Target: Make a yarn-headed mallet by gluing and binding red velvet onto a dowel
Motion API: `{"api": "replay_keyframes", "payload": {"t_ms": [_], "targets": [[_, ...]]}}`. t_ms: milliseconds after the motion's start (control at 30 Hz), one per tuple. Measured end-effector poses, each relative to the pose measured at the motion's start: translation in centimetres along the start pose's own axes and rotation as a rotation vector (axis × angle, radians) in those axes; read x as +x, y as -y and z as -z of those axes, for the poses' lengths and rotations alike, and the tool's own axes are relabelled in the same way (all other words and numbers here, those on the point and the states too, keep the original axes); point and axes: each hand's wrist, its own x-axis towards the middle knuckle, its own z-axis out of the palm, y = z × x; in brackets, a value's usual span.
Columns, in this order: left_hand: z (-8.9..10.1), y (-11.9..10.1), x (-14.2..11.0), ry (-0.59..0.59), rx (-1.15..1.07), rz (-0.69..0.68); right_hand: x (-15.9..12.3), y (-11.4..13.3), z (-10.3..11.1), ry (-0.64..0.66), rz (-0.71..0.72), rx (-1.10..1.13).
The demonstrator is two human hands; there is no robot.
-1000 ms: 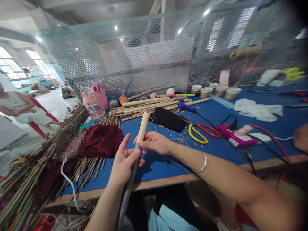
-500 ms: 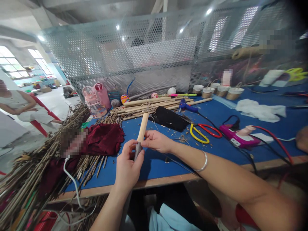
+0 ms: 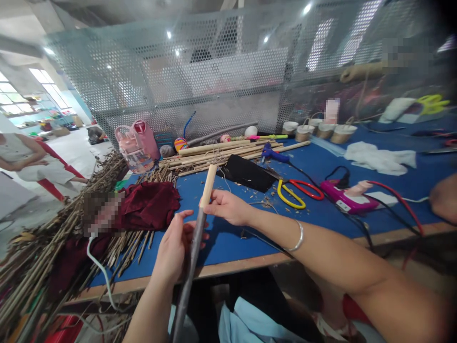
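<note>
A pale wooden stick [image 3: 207, 186] stands tilted in front of me, its lower length covered by a long dark grey sleeve or wrap [image 3: 189, 276] that runs down towards my lap. My right hand [image 3: 228, 207] pinches the stick where the bare wood meets the grey part. Around the grey length, slightly lower, my left hand [image 3: 173, 247] has its fingers loosely apart; some fingertips pass behind it, and whether they touch it I cannot tell.
On the blue table [image 3: 221, 247] are scissors [image 3: 291, 193], black cloth [image 3: 248, 172], a blue glue gun [image 3: 273, 153], wooden sticks [image 3: 228, 155] and a purple power strip [image 3: 346, 197]. Dark red cloth [image 3: 150, 205] lies over twigs [image 3: 24, 276]. Another person's hand [image 3: 444, 197] is at right.
My left hand has loosened its grip on the grey-covered part and moved left and down, uncovering more of it. My right hand still holds the stick. The view has shifted slightly.
</note>
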Motion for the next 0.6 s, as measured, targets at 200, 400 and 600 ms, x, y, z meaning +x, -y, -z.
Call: {"api": "replay_keyframes", "payload": {"t_ms": [200,400,600], "targets": [[1.8,0.7,-2.9,-0.148,0.653,-0.248,0.3,-0.3,-0.1,-0.03,-0.01,-0.066],[2.3,1.1,-2.5,0.124,0.298,0.064,0.2,0.3,-0.3,-0.003,0.021,0.054],[0.4,0.8,-0.9,0.161,0.208,-0.067,0.1,0.1,-0.4,0.0,0.034,0.109]]}}
